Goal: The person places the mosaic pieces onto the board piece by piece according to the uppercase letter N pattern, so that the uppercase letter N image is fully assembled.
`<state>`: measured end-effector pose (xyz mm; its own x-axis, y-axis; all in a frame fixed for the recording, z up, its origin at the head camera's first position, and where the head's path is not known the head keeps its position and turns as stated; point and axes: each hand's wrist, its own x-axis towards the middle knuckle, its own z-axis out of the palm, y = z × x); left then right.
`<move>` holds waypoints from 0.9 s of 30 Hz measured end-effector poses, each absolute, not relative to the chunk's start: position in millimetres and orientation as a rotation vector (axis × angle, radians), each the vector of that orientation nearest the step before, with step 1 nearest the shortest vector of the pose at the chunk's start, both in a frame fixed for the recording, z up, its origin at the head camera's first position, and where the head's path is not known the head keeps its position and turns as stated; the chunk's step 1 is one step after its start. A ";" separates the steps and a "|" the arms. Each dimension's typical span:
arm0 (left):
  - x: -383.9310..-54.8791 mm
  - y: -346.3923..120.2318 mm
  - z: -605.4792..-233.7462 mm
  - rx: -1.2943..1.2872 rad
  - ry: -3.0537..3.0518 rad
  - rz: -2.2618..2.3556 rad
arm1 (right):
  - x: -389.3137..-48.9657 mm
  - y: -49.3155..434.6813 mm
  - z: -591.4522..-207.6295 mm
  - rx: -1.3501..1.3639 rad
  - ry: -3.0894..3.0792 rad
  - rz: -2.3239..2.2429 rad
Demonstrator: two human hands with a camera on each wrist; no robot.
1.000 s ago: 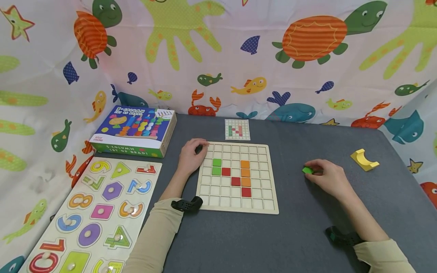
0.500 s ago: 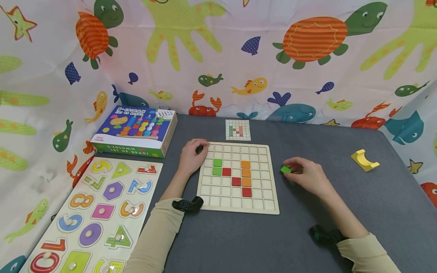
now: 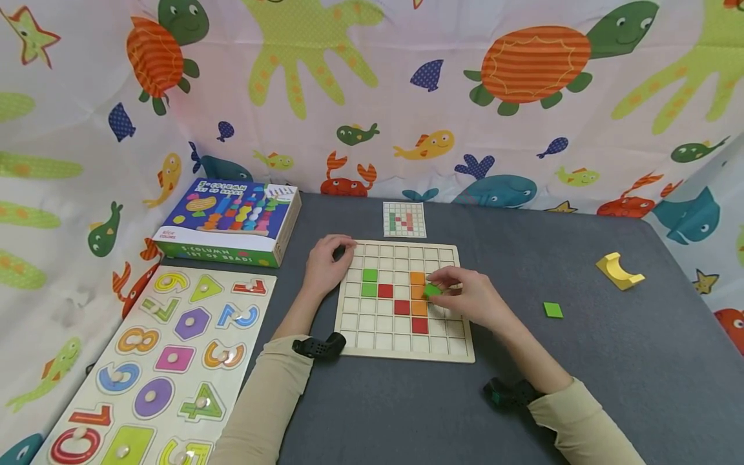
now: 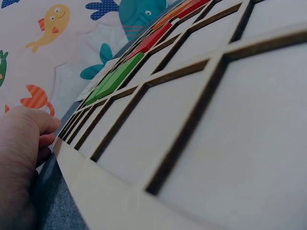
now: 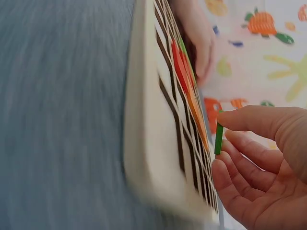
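Note:
A wooden grid board (image 3: 444,349) lies on the dark table, with green tiles (image 3: 369,276), red tiles (image 3: 402,307) and orange tiles (image 3: 418,308) set in some squares. At the board's far left corner, my left hand (image 3: 327,266) holds the edge with thumb and fingertips; the left wrist view shows its fingers (image 4: 47,125) bent there. My right hand (image 3: 467,294) pinches a green tile (image 5: 218,139) between thumb and fingers, over the board's right half beside the orange column. Seen from the right wrist, that tile is tilted on edge. A single green tile (image 3: 553,310) lies right of the board.
Behind the board lies a small pattern card (image 3: 404,220). A bead-set box (image 3: 229,223) and a number-and-shape puzzle board (image 3: 185,349) stand at left. A yellow arch block (image 3: 619,271) lies at far right, and a patterned cloth (image 3: 372,84) hangs behind the table.
My right hand has moved left from the table to over the board, carrying the green tile. Its passing uncovers the green tile on the table. My left hand stays at the corner.

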<state>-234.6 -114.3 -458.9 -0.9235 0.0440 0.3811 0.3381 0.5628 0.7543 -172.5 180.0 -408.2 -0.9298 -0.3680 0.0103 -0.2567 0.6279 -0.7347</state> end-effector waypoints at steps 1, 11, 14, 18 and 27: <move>-234.6 -114.5 -458.8 -0.311 -2.481 -1.295 | -172.3 174.3 -408.5 -0.545 2.683 -1.200; -235.0 -114.8 -459.8 -0.300 -2.492 -1.287 | -168.1 115.6 -409.4 -0.838 2.607 -1.180; -234.9 -114.6 -460.1 -0.290 -2.495 -1.283 | -167.5 102.2 -411.0 -0.927 2.584 -1.158; -234.8 -113.7 -459.8 -0.293 -2.492 -1.287 | -168.3 90.5 -412.5 -0.975 2.613 -1.105; -235.2 -114.4 -459.8 -0.280 -2.498 -1.294 | -169.8 83.2 -414.8 -0.990 2.630 -1.088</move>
<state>-235.2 -114.4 -459.8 -0.9319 0.0293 0.3616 0.3123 0.5720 0.7585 -169.8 83.2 -414.8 -0.7770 -0.6170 0.1247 -0.5248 0.5255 -0.6696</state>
